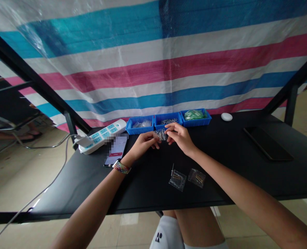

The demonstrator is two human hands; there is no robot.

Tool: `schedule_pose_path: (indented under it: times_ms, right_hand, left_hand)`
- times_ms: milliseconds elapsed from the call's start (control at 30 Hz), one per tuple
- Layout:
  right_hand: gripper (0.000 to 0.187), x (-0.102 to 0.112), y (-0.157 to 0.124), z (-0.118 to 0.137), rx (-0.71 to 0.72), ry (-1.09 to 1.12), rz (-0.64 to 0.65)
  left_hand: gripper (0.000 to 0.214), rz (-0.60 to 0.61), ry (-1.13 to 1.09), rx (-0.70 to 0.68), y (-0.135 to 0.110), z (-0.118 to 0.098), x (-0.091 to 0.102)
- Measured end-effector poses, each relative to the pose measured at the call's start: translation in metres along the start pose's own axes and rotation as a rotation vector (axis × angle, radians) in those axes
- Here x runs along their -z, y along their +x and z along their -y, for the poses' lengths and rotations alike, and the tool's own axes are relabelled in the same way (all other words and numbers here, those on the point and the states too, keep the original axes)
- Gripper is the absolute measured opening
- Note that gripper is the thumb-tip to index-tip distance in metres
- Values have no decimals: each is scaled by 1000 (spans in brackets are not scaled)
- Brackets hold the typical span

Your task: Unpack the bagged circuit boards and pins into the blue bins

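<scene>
A small clear plastic bag [161, 135] is pinched in my left hand [146, 142], just in front of the blue bins. My right hand [178, 135] is at the bag's right side with its fingers bent; whether they grip the bag or something small is hidden. Behind the hands stand the left blue bin [140, 130] with clear bags, the middle blue bin [157, 125] with metal screw-like pieces, and the right blue bin [198, 121] with a green bundle in plastic. Nearer me lie two clear bags with gold-coloured pins, the left one [178, 180] and the right one [197, 178].
A white power strip [101, 136] with a plug and cable sits at the left, beside a lit phone [117, 150]. On the right are a white rounded object [226, 117] and a dark phone [269, 143]. A striped sheet [153, 69] hangs behind the black table [148, 190].
</scene>
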State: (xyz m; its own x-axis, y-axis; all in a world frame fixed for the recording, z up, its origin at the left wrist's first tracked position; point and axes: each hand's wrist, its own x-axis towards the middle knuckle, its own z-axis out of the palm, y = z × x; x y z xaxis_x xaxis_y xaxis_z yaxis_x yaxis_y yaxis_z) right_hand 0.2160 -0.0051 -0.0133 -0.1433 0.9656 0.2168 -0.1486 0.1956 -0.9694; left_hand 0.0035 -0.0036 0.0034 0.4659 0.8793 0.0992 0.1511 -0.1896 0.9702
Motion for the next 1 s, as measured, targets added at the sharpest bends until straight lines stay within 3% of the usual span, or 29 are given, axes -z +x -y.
schedule_pose_path:
  times_ms: [133,367,500,667,900,1000]
  right_hand:
    - [37,-3,-1,1,-114,62,82]
    - [26,-6,-2,-3,-66,30,89]
    - [24,-5,-1,-2,-35,29,73]
    - [18,-5,-2,0,40,-23,89]
    - [5,-4,-3,-1,203,-198,104]
    - [10,-4,-4,0,212,-274,94]
  left_hand:
    - [27,-5,19,-8,0,2,0]
    - [30,-24,25,27,0,-2,0]
    - [48,-41,36,54,0,-1,2]
    - [62,5,-120,170,1,0,2]
    - [30,-80,-225,172,1,-1,4]
    - [25,-87,-249,150,1,-2,3]
